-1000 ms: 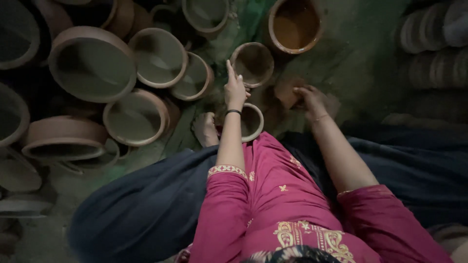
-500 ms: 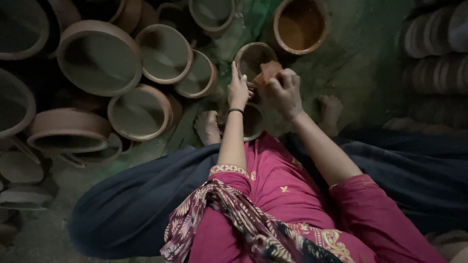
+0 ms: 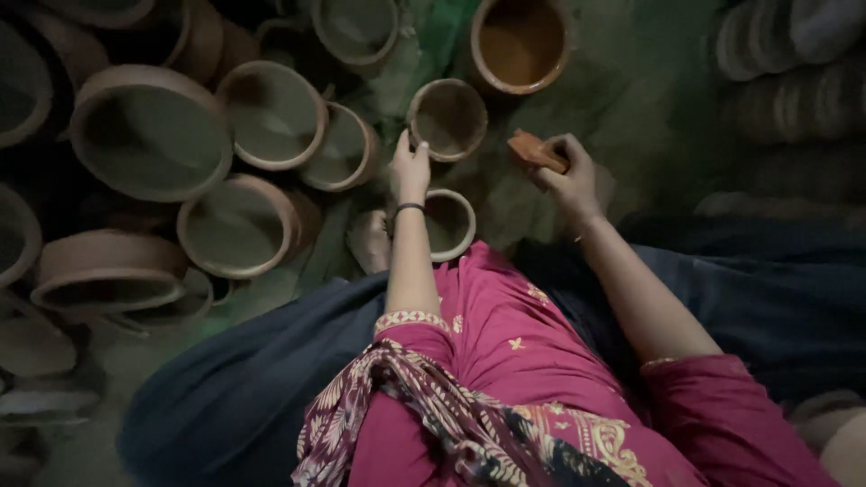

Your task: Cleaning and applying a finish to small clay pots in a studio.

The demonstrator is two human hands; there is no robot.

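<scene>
My left hand [image 3: 410, 169] rests with fingers spread on the near rim of a small clay bowl [image 3: 448, 118] standing on the ground ahead of me. My right hand [image 3: 566, 176] is closed around a small orange-brown sponge-like block [image 3: 536, 151], held in the air to the right of that bowl. Another small clay bowl [image 3: 449, 223] sits just under my left wrist, beside my bare foot [image 3: 371, 240].
Many clay bowls of different sizes crowd the left, such as a large one [image 3: 149, 132] and a medium one [image 3: 236, 225]. A pot of orange-brown liquid [image 3: 521, 43] stands at the top. Stacked clay pieces [image 3: 785, 68] fill the dim right side.
My right hand picked up the block on the right, carried it to the small bowl, then drew back right with it. My left hand stayed on the bowl's rim.
</scene>
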